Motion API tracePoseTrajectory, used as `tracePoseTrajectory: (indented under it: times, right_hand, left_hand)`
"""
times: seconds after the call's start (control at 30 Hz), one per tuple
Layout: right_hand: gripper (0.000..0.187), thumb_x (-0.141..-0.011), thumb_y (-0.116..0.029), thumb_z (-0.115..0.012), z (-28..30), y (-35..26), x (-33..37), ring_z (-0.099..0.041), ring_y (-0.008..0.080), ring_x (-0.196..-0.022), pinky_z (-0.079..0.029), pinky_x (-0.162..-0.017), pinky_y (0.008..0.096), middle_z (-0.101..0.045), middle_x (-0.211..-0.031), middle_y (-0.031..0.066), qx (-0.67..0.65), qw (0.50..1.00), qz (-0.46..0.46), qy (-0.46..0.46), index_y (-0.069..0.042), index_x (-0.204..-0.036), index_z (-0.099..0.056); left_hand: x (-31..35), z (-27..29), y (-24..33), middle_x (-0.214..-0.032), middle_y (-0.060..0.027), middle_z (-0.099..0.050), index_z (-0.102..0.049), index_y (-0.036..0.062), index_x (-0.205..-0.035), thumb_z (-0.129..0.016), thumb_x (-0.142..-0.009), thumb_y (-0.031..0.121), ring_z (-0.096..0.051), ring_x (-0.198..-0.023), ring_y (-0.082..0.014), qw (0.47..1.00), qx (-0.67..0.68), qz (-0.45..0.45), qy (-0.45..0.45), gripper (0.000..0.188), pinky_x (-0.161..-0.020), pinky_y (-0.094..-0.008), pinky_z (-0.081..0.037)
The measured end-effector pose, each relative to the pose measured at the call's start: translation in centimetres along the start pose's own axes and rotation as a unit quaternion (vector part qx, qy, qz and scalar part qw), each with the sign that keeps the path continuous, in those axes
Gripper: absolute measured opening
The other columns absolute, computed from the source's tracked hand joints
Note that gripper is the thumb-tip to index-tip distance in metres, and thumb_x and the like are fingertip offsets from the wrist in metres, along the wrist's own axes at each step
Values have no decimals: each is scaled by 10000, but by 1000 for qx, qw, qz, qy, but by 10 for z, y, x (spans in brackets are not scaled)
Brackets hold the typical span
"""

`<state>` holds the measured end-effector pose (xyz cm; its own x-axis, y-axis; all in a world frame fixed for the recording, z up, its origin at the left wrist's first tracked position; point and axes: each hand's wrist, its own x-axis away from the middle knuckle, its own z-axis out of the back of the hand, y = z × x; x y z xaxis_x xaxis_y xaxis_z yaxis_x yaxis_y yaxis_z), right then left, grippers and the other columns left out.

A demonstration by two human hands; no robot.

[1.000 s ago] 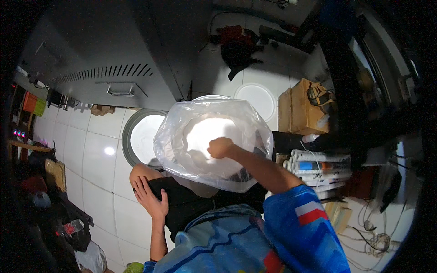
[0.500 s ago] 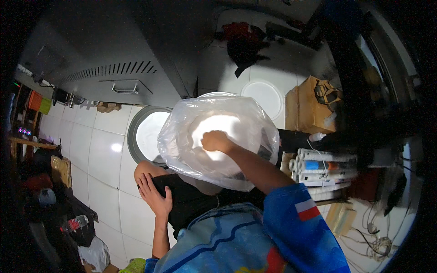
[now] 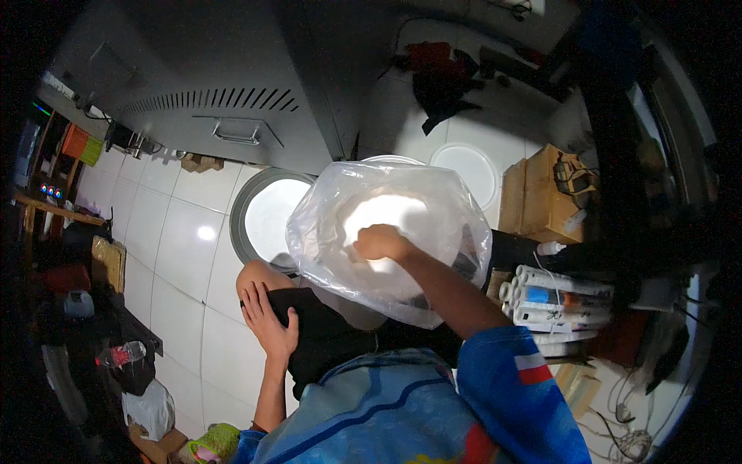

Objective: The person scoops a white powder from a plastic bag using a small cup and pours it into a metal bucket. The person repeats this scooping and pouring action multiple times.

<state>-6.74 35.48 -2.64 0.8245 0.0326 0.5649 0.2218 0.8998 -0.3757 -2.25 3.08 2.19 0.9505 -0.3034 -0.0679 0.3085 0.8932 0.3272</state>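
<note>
A large clear plastic bag (image 3: 313,224) stands in front of me, its mouth folded wide over a round container whose pale rim (image 3: 393,159) shows behind it. White powdery material (image 3: 390,210) lies inside. Over it is my right hand (image 3: 382,242), reaching into the bag with fingers curled closed; what they hold, if anything, is hidden. My left hand (image 3: 270,317) lies on my left knee and black shorts, holding nothing, its fingers extended and a little apart. To the left of the bag sits a round grey tub (image 3: 241,224) with white contents, partly covered by the bag's edge.
A grey metal cabinet (image 3: 201,85) with vents and a handle rises at the back left. Behind the bag a round white lid (image 3: 468,174) lies on the tiled floor. At the right are a cardboard box (image 3: 529,193), white rolls (image 3: 560,298) and loose cables (image 3: 630,441).
The whole view has shifted, so the scene sits slightly farther right. My right hand stays closed inside the bag, and my left hand still rests on the knee.
</note>
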Motion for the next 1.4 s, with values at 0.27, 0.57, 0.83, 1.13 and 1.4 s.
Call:
tracePoseTrajectory:
  times: [0.27,0.57,0.83,1.13,1.4]
  right_hand:
    - [448,-967,-378,-474,31,22,-18,-658,388,-1065,-505,-930,488,-684,-1127,246,-41,994,-52,86,-10,-1064,-711]
    - [426,-914,-348,-493,-4,16,0,-663,405,-1068,-506,-930,535,-686,-1137,247,3,996,7,-85,-20,-1067,-717]
    - [363,-946,-370,-532,28,58,-31,-708,339,-819,-570,-719,487,-714,-828,149,74,959,8,273,-67,-858,-711]
    - [373,-997,-326,-430,4,53,37,-650,366,-1058,-525,-893,483,-674,-1024,224,104,993,-53,-8,-58,-1118,-660]
    - [607,-1011,-485,-447,-5,14,22,-582,282,-581,-503,-631,454,-599,-629,151,-305,936,-175,1,67,-847,-640]
  left_hand:
    - [0,3,2,-1601,-201,-252,-307,25,-1521,-658,-782,248,-147,-1504,-400,1000,7,3,-4,848,-1193,-565,-111]
    - [-6,2,6,-1606,-192,-247,-307,36,-1525,-673,-780,208,-158,-1503,-392,1000,-3,12,-3,847,-1193,-554,-130]
    - [-4,1,0,-1616,-171,-240,-296,63,-1537,-677,-781,205,-164,-1504,-384,1000,-3,14,-1,859,-1192,-563,-136]
    - [-8,2,0,-1603,-190,-258,-315,29,-1523,-664,-779,238,-160,-1505,-386,999,18,32,-4,848,-1199,-549,-102]
    - [-11,7,0,-1608,-188,-257,-334,38,-1515,-682,-790,204,-168,-1501,-388,999,31,17,14,821,-1198,-558,-112]
